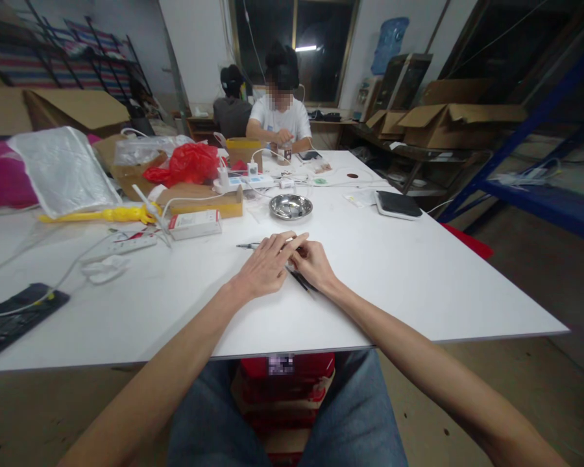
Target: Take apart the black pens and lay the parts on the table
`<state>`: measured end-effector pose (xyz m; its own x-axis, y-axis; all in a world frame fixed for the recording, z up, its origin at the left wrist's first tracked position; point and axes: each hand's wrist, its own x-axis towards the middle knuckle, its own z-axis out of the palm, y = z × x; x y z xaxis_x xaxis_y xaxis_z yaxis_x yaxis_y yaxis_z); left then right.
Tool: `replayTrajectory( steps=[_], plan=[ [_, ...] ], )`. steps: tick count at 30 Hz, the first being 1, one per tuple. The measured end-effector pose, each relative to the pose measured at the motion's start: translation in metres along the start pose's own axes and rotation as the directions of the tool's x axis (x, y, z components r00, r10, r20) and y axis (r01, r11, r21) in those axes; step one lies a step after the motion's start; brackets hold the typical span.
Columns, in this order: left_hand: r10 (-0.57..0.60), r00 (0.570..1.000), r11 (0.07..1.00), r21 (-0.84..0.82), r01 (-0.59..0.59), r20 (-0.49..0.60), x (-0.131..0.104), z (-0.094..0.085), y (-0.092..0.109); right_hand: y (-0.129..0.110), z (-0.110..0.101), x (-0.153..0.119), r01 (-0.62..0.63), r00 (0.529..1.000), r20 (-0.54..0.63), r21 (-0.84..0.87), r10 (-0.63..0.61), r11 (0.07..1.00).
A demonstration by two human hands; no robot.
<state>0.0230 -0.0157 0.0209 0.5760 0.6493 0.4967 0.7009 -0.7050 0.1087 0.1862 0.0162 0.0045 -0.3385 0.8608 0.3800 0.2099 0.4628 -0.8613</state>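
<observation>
Over the white table, my two hands meet just in front of a shiny steel dish. My left hand is closed with its back upward, and its long fingers reach across to the right fingertips. My right hand is closed in a pinch against them. Whatever lies between the fingers is hidden. A thin metal pointed tip sticks out left of my left fingers. Slim dark rods lie on the tabletop beneath my hands; whether they belong with the tip I cannot tell.
Left stand a small white box, a power strip, a red plastic bag, a yellow tool and a black tray. A black-topped device lies right. Across the table a person handles a jar.
</observation>
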Motion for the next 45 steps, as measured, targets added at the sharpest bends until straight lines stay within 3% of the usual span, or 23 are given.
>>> replayTrajectory(
  steps=[5, 11, 15, 18, 22, 28, 32, 36, 45],
  plan=[
    [0.024, 1.0, 0.999, -0.04, -0.025, -0.018, 0.001, 0.005, 0.006, -0.001, 0.002, -0.002, 0.052, 0.993, 0.103, 0.037, -0.056, 0.998],
    [0.08, 0.981, 0.996, -0.032, -0.087, -0.179, 0.002, -0.013, 0.002, -0.004, -0.004, 0.002, 0.008, 1.0, 0.026, 0.056, -0.009, 0.998],
    [-0.096, 0.941, 0.994, 0.02, 0.108, -0.323, -0.002, -0.022, -0.021, -0.002, -0.01, 0.005, -0.033, 0.999, 0.003, 0.101, 0.033, 0.994],
    [-0.173, 0.943, 0.98, 0.045, 0.193, -0.283, -0.006, -0.018, -0.034, 0.002, -0.014, 0.008, -0.043, 0.999, -0.001, 0.168, 0.044, 0.985],
    [-0.19, 0.955, 0.982, -0.026, 0.189, -0.226, -0.009, -0.012, -0.035, 0.006, -0.018, 0.009, -0.045, 0.999, -0.013, 0.215, 0.049, 0.976],
    [-0.209, 0.948, 0.978, -0.07, 0.198, -0.24, -0.008, -0.009, -0.033, 0.007, -0.02, 0.004, -0.1, 0.995, 0.011, -0.003, 0.1, 0.995],
    [-0.277, 0.946, 0.946, -0.222, 0.238, -0.167, -0.009, -0.002, -0.039, 0.006, -0.019, 0.001, 0.035, 0.998, -0.054, -0.1, -0.041, 0.994],
    [-0.336, 0.926, 0.911, -0.309, 0.274, -0.17, -0.011, 0.002, -0.041, 0.001, -0.02, 0.002, 0.167, 0.986, -0.01, -0.101, -0.169, 0.981],
    [-0.293, 0.944, 0.942, -0.214, 0.258, -0.153, -0.011, -0.003, -0.037, 0.005, -0.022, 0.002, 0.227, 0.974, 0.053, -0.265, -0.221, 0.937]
  ],
)
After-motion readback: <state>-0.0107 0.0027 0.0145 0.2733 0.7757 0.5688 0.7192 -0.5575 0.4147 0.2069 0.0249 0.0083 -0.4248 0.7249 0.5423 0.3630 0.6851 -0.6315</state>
